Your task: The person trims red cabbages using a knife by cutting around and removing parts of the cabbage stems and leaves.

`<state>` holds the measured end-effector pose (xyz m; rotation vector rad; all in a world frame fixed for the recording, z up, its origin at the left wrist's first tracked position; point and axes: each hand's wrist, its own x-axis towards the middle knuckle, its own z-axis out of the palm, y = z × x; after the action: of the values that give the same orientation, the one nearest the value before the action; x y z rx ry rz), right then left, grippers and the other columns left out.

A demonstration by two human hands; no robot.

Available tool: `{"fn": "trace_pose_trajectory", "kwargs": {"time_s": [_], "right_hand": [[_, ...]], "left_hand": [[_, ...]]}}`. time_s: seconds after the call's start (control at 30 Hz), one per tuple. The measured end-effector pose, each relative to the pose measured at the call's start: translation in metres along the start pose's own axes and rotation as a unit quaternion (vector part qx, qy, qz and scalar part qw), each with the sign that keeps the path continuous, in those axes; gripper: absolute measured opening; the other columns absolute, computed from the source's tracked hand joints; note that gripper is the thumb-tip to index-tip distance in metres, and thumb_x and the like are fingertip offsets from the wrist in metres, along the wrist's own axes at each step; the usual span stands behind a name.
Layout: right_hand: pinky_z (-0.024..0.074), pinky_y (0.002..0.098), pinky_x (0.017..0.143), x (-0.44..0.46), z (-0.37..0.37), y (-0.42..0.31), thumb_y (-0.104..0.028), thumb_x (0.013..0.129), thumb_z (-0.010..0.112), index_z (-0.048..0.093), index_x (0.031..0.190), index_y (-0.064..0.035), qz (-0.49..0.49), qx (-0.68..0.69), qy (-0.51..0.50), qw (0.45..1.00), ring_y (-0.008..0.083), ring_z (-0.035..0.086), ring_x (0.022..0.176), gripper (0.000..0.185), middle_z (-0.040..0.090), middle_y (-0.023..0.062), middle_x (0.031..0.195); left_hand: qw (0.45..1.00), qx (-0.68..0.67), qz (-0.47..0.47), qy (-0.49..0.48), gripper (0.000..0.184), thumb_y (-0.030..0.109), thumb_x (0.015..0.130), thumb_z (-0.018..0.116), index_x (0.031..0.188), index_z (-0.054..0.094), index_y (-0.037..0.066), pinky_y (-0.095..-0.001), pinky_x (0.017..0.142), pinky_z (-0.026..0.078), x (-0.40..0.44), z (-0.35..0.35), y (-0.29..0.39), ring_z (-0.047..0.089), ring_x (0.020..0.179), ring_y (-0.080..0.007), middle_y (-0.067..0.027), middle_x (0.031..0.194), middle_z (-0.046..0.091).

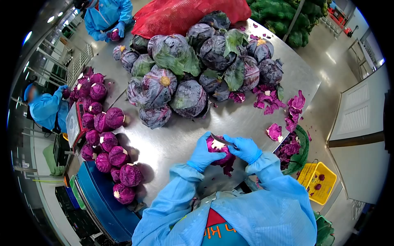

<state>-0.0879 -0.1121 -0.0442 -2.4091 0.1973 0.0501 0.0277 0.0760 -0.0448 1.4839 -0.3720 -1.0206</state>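
Observation:
A red cabbage [218, 146] is held near the table's front edge. My left hand [204, 153], in a blue glove, grips its left side. My right hand [245, 150], also gloved in blue, is closed round the handle of a dark knife [221, 140], whose blade lies across the pale cut top of the cabbage. A loose purple leaf hangs from the cabbage's underside. Beyond my hands, a heap of untrimmed cabbages [191, 99] with dark outer leaves lies on the metal table [164, 141]. Trimmed purple cabbages [118, 156] stand in a group to the left.
A red mesh sack [184, 16] lies at the back. Loose leaves [274, 132] and a green-rimmed container of leaves [303, 147] are at the right, with a yellow crate [322, 184] beyond. Two people in blue [107, 16] work at the back left, near a red scale [80, 123].

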Motion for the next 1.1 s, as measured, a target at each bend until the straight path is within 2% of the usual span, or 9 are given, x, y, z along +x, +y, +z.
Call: {"fn": "trace_pose_trajectory", "kwargs": {"time_s": [0.17,0.27,0.37,0.47,0.57,0.63,0.67,1.03,1.1], "right_hand": [[0.0533,0.0353,0.071,-0.035,0.038,0.078,-0.031,0.088,0.066,0.062,0.123,-0.0159,0.148,0.065,0.169,0.972,0.0252,0.067,0.075,0.039,0.068,0.0113,0.087],[0.0522,0.0309,0.073,-0.042,0.023,0.049,-0.031,0.086,0.070,0.062,0.125,-0.0135,0.169,0.220,0.183,0.943,0.0177,0.064,0.074,0.044,0.068,0.0078,0.087],[0.0505,0.0276,0.075,-0.032,0.020,-0.003,-0.032,0.084,0.074,0.058,0.131,-0.0116,0.210,0.271,0.075,0.936,0.0131,0.061,0.076,0.054,0.068,0.0058,0.092],[0.0496,0.0273,0.077,-0.022,0.051,0.009,-0.031,0.082,0.076,0.051,0.138,-0.0121,0.169,0.384,0.070,0.905,0.0131,0.060,0.077,0.064,0.066,0.0053,0.092],[0.0516,0.0297,0.074,-0.021,0.047,0.006,-0.029,0.081,0.076,0.052,0.135,-0.0114,0.230,0.498,0.063,0.834,0.0168,0.064,0.076,0.061,0.067,0.0078,0.093],[0.0528,0.0313,0.070,-0.024,0.054,0.007,-0.027,0.082,0.074,0.058,0.127,-0.0109,0.104,0.180,0.151,0.967,0.0207,0.066,0.075,0.051,0.068,0.0099,0.092],[0.0534,0.0321,0.068,-0.025,0.057,0.007,-0.026,0.082,0.074,0.060,0.123,-0.0107,0.034,0.009,0.184,0.982,0.0227,0.068,0.074,0.046,0.068,0.0110,0.091],[0.0532,0.0347,0.060,-0.040,0.026,0.016,-0.025,0.083,0.071,0.065,0.100,-0.0112,-0.036,0.013,0.127,0.991,0.0261,0.068,0.070,0.023,0.069,0.0108,0.086],[0.0515,0.0315,0.056,-0.040,0.025,0.021,-0.019,0.084,0.071,0.064,0.097,-0.0102,-0.047,0.010,0.193,0.980,0.0185,0.067,0.068,0.017,0.069,0.0083,0.086]], "left_hand": [[0.999,-0.034,0.012,0.034,0.115,0.018,0.057,0.092,0.145,0.022,-0.003,-0.0355,0.104,0.041,-0.011,-0.011,-0.021,0.047,0.122,-0.0254,-0.0162,0.132,0.045],[0.998,-0.049,0.003,0.048,0.116,0.019,0.057,0.092,0.145,0.020,-0.004,-0.0359,0.105,0.041,-0.016,-0.010,-0.020,0.047,0.122,-0.0256,-0.0166,0.133,0.044],[0.998,-0.041,0.011,0.038,0.116,0.019,0.058,0.092,0.145,0.019,-0.005,-0.0360,0.105,0.041,-0.011,-0.008,-0.018,0.047,0.123,-0.0257,-0.0168,0.133,0.044],[0.999,-0.037,0.000,0.036,0.115,0.019,0.059,0.092,0.145,0.019,-0.005,-0.0358,0.104,0.041,-0.009,-0.011,-0.019,0.047,0.122,-0.0257,-0.0168,0.134,0.044],[0.997,-0.055,-0.011,0.043,0.115,0.019,0.060,0.092,0.145,0.019,-0.005,-0.0356,0.104,0.042,-0.011,-0.010,-0.012,0.047,0.122,-0.0257,-0.0169,0.134,0.043],[0.998,-0.052,-0.004,0.038,0.114,0.018,0.060,0.092,0.145,0.019,-0.003,-0.0356,0.105,0.041,-0.009,-0.008,-0.011,0.047,0.123,-0.0257,-0.0161,0.135,0.043],[0.999,-0.039,0.003,0.036,0.113,0.016,0.060,0.091,0.146,0.019,-0.002,-0.0358,0.105,0.040,-0.010,-0.008,-0.013,0.046,0.123,-0.0255,-0.0154,0.135,0.042],[0.985,0.046,0.159,0.047,0.121,0.022,0.055,0.094,0.147,0.019,0.002,-0.0392,0.110,0.035,-0.027,0.002,-0.047,0.041,0.129,-0.0259,-0.0144,0.139,0.038],[0.987,0.033,0.154,0.045,0.117,0.021,0.057,0.093,0.146,0.021,0.002,-0.0393,0.111,0.033,-0.030,0.002,-0.051,0.039,0.131,-0.0262,-0.0145,0.141,0.037]]}}
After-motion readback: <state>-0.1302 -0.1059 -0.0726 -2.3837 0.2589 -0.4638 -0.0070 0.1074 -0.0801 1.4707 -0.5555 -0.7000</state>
